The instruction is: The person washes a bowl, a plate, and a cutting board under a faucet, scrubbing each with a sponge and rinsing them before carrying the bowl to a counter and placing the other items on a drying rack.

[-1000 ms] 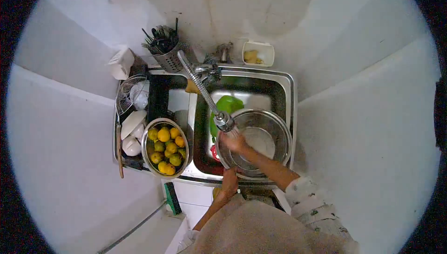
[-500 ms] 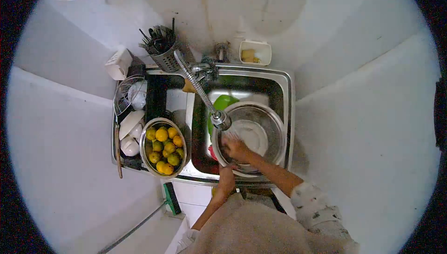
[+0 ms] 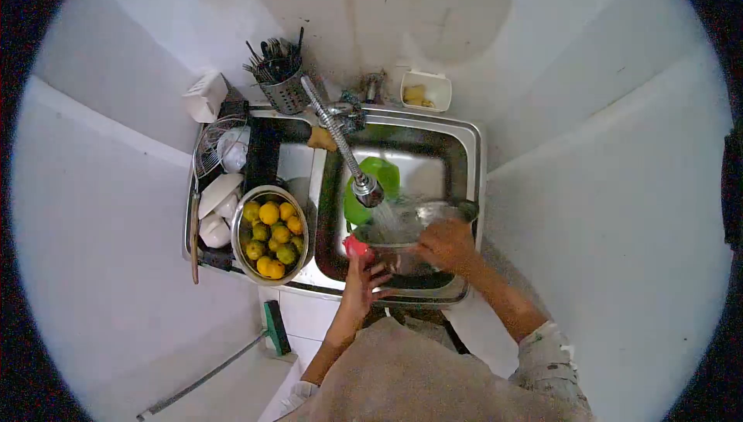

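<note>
2 hands are working in the sink — my right hand is gripping the tilted steel bowl under the running faucet, my left hand is bracing its rim, fingers spread.

Steel bowl in the sink basin under the faucet head, bowl of citrus fruit left on the drainboard, cutlery holder behind, soap tray behind the sink
</note>
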The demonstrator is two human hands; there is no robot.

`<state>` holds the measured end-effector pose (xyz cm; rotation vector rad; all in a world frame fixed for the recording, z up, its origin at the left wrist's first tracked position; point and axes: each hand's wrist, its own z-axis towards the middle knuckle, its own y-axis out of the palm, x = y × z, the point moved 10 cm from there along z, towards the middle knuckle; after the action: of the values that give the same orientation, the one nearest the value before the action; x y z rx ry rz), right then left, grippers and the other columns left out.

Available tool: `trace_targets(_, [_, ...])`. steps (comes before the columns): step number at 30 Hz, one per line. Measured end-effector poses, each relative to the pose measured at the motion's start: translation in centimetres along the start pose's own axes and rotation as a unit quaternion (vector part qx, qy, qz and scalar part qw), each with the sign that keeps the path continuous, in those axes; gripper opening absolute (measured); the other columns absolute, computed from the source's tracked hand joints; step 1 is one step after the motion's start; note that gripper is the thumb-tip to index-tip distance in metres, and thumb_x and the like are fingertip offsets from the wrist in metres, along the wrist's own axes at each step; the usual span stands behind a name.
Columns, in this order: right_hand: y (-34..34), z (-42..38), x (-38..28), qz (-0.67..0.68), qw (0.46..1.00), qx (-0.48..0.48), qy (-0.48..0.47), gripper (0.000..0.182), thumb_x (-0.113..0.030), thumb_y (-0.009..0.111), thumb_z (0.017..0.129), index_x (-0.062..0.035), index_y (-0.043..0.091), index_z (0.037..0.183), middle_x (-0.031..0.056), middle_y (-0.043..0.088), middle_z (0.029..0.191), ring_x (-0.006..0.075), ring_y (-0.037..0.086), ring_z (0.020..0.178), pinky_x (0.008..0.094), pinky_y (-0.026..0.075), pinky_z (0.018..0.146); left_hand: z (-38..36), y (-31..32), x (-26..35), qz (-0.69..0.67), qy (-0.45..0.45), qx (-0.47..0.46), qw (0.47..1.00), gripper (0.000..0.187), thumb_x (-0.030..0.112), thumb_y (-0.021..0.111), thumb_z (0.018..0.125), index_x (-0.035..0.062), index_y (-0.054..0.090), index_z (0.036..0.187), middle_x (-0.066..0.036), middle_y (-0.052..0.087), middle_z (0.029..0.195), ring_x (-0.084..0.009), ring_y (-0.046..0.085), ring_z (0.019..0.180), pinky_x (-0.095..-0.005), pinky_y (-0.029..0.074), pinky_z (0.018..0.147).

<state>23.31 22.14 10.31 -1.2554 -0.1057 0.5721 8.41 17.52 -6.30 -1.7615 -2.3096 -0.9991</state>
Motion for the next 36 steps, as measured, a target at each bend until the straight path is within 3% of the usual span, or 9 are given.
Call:
trace_targets(5, [-2.0,3.4,1.0,0.030,0.985,-0.169,0.004,0.040,-0.049,0.059,0.073,-0.0104,0.059,0.064,0.0069,0.060,0.067,0.0261,0.058,0.062,0.0382,0.044,0.055,2.3,-3.4,-1.9,-0.030,0.040,0.008,0.999,0.072,0.070,0.039,0.076,0.0153,0.038,0.124,-0.008,0.050,0.101,-0.0246,0.053,0.089,-0.0510,0.041,0.081])
trace_targets(12, [-3.2,6.2,-0.2,0.050,0.984,-0.170,-0.032,0.047,-0.056,0.058,0.070,-0.0107,0.058,0.058,0.0073,0.054,0.054,0.0277,0.056,0.054,0.0391,0.041,0.049,0.2,1.7,-4.3,-0.055,-0.036,-0.116,0.991,0.052,0.054,0.041,0.084,0.0139,0.050,0.115,-0.006,0.059,0.097,-0.0209,0.056,0.088,-0.0414,0.045,0.074])
trace_targets(14, [-3.8,6.4,0.0,0.065,0.980,-0.188,-0.015,0.049,-0.057,0.058,0.070,-0.0098,0.058,0.059,0.0087,0.055,0.055,0.0289,0.056,0.055,0.0400,0.042,0.050,-5.0,5.4,1.4,0.231,0.200,-0.126,0.944,0.048,0.048,0.042,0.086,0.0119,0.049,0.116,-0.008,0.059,0.099,-0.0227,0.056,0.093,-0.0407,0.048,0.074])
trace_targets(15, [-3.8,6.4,0.2,0.085,0.974,-0.208,-0.001,0.050,-0.058,0.058,0.070,-0.0089,0.058,0.059,0.0101,0.056,0.057,0.0300,0.057,0.057,0.0410,0.042,0.052,-4.8,5.2,0.9,0.230,0.200,-0.130,0.943,0.048,0.048,0.042,0.086,0.0119,0.049,0.116,-0.008,0.059,0.099,-0.0227,0.056,0.093,-0.0407,0.048,0.074])
trace_targets(17, [-2.1,6.1,1.3,0.100,0.967,-0.232,0.015,0.052,-0.059,0.057,0.070,-0.0080,0.059,0.061,0.0120,0.057,0.059,0.0317,0.057,0.059,0.0415,0.043,0.054,-3.5,3.8,-2.3,0.167,0.092,-0.126,0.973,0.050,0.047,0.042,0.085,0.0121,0.044,0.121,-0.010,0.055,0.110,-0.0253,0.054,0.100,-0.0445,0.047,0.080])
trace_targets(21, [-1.4,6.9,1.4,0.135,0.948,-0.284,0.047,0.058,-0.064,0.055,0.069,-0.0063,0.063,0.068,0.0162,0.060,0.067,0.0346,0.058,0.065,0.0424,0.044,0.060,-8.9,7.9,0.3,0.223,0.116,-0.126,0.960,0.055,0.049,0.040,0.085,0.0114,0.040,0.125,-0.012,0.048,0.121,-0.0291,0.051,0.105,-0.0489,0.043,0.086])
trace_targets(26, [4.6,7.4,2.9,0.098,0.926,-0.355,0.077,0.064,-0.067,0.051,0.067,-0.0045,0.066,0.070,0.0173,0.062,0.071,0.0350,0.060,0.069,0.0443,0.045,0.063,-4.1,6.8,-7.2,-0.171,-0.181,-0.253,0.935,0.061,0.051,0.039,0.085,0.0119,0.032,0.131,-0.013,0.039,0.130,-0.0328,0.041,0.117,-0.0520,0.036,0.094])
trace_targets(30, [6.7,6.4,3.3,0.087,0.904,-0.392,0.149,0.063,-0.066,0.053,0.067,-0.0046,0.066,0.071,0.0171,0.062,0.074,0.0341,0.060,0.071,0.0435,0.046,0.065,-3.6,3.5,-9.6,-0.161,-0.259,-0.198,0.932,0.062,0.052,0.039,0.084,0.0131,0.030,0.132,-0.011,0.038,0.132,-0.0322,0.040,0.118,-0.0528,0.034,0.096])
trace_targets(36, [-1.2,4.0,0.3,0.061,0.940,-0.247,0.226,0.061,-0.065,0.053,0.067,-0.0053,0.065,0.071,0.0131,0.063,0.072,0.0320,0.061,0.074,0.0424,0.047,0.065,-5.5,4.4,-4.6,0.114,-0.026,-0.417,0.901,0.061,0.052,0.042,0.082,0.0153,0.033,0.131,-0.012,0.038,0.131,-0.0338,0.038,0.119,-0.0523,0.035,0.096])
